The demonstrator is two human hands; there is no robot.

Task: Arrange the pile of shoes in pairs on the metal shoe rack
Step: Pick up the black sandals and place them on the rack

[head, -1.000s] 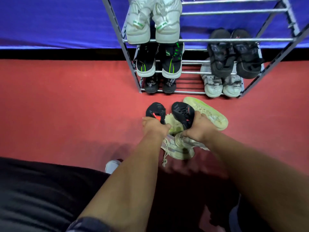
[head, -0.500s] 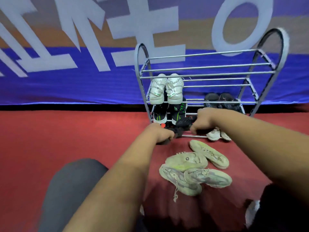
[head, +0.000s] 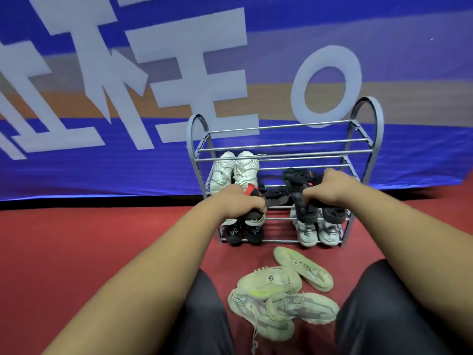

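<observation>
Shoes fill much of the metal shoe rack [head: 286,149] — four pairs shelved, as we count them. Our left hand [head: 240,201] grips one black shoe [head: 252,192], our right hand [head: 323,190] its mate [head: 297,178], both level with the middle shelves. Four pale sneakers [head: 281,293] wait on the red floor [head: 89,252] — roughly two pairs left.

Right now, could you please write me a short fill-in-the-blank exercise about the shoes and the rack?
1. Each hand, left hand and right hand, holds one ____ shoe at the grey metal shoe rack.
2. ____ pale loose shoes lie on the red floor.
3. The rack's top shelf holds ____ shoes.

Answers: black; four; no
</observation>
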